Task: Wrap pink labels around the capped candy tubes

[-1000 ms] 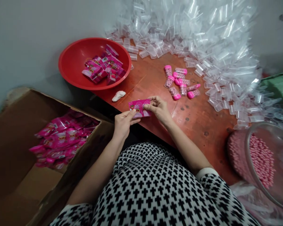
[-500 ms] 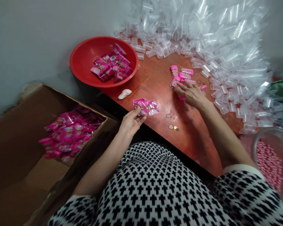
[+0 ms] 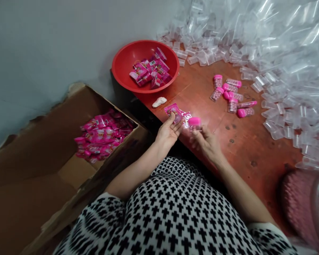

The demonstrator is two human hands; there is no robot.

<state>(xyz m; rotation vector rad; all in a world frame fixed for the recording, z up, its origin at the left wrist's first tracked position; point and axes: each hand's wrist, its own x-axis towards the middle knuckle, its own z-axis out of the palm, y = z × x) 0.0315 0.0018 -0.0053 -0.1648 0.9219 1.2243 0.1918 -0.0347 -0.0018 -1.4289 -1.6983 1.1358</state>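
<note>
My left hand (image 3: 168, 134) pinches a shiny pink printed wrapper (image 3: 174, 111) over the front edge of the table. Just right of it, my right hand (image 3: 206, 141), smeared by motion, grips a small candy tube with a pink cap (image 3: 194, 121). The cap end points toward the wrapper's open-looking right side; I cannot tell whether they touch. Farther back on the table lie several filled candy tubes (image 3: 232, 106) with pink caps and pink beads inside. A white crumpled lump (image 3: 159, 102) rests behind my left hand.
A red bowl (image 3: 119, 76) of pink packets stands at the table's back left corner. Below left, a cardboard box (image 3: 77, 173) holds several filled pink packets (image 3: 103, 136). Clear empty tubes (image 3: 276, 78) are heaped at the back and right. A tub of pink beads (image 3: 300, 205) stands at right.
My right hand has come from the tube group toward my left hand, now carrying a tube. My left hand keeps the wrapper. The whole view has shifted, with things sitting farther right.
</note>
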